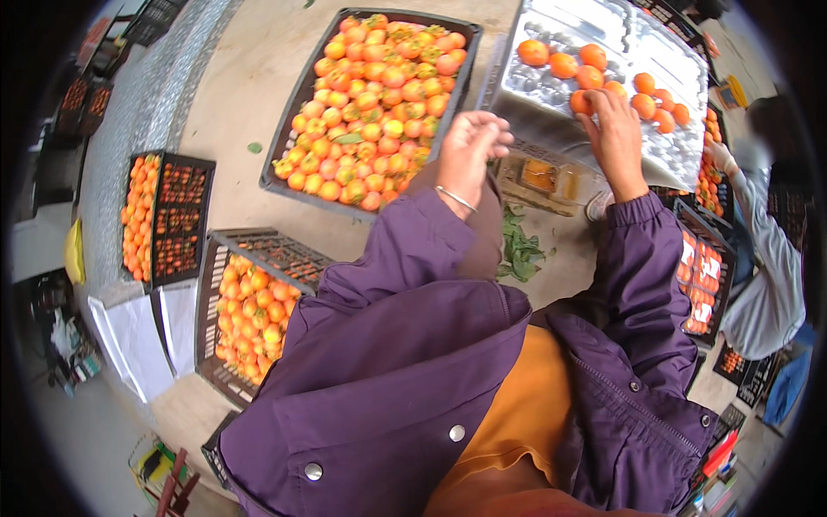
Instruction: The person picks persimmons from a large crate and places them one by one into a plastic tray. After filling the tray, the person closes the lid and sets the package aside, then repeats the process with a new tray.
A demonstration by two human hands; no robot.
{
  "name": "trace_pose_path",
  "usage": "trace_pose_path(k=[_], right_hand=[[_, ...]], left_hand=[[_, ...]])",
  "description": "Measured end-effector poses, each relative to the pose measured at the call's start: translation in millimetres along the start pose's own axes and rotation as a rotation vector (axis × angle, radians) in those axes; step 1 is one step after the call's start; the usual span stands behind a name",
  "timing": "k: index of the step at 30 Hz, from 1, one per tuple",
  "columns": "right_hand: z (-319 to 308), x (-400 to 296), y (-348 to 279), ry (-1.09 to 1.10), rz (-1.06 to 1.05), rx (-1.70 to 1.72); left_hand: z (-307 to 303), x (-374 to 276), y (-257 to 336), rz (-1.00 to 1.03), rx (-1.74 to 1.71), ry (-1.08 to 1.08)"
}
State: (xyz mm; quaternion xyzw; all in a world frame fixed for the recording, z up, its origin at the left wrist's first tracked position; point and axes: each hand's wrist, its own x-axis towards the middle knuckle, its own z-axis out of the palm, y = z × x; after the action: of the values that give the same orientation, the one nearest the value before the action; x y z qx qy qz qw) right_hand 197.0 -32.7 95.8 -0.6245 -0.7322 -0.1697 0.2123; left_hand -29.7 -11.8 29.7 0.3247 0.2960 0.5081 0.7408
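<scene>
My right hand reaches over a stack of clear plastic clamshell trays, its fingertips on an orange persimmon near the stack's front edge. Several more persimmons lie in the hollows of the top tray. My left hand, with a bracelet at the wrist, hovers between that stack and a black plastic crate full of persimmons with green calyxes. Its fingers are partly curled and blurred, and nothing shows in them.
More black crates of persimmons stand at the left. Green leaves lie on the floor below the stack. At the right, a gloved co-worker in grey reaches to another crate, near a crate of packed fruit. White sheets lie lower left.
</scene>
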Motion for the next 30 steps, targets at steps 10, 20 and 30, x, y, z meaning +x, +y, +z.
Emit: trace_pose_path(k=[10,20,30], right_hand=[[-21.4,-58.0,-28.2,-0.109,0.124,0.208],[-10.7,-82.8,-30.4,-0.227,0.285,0.359],[-8.3,-86.9,-34.3,-0.218,0.311,0.492]], left_hand=[[-172.9,33.4,31.6,-0.226,1.389,-0.223],[-162.1,45.6,15.7,-0.213,1.866,-0.631],[-192.5,39.9,-18.2,-0.026,1.995,-0.676]])
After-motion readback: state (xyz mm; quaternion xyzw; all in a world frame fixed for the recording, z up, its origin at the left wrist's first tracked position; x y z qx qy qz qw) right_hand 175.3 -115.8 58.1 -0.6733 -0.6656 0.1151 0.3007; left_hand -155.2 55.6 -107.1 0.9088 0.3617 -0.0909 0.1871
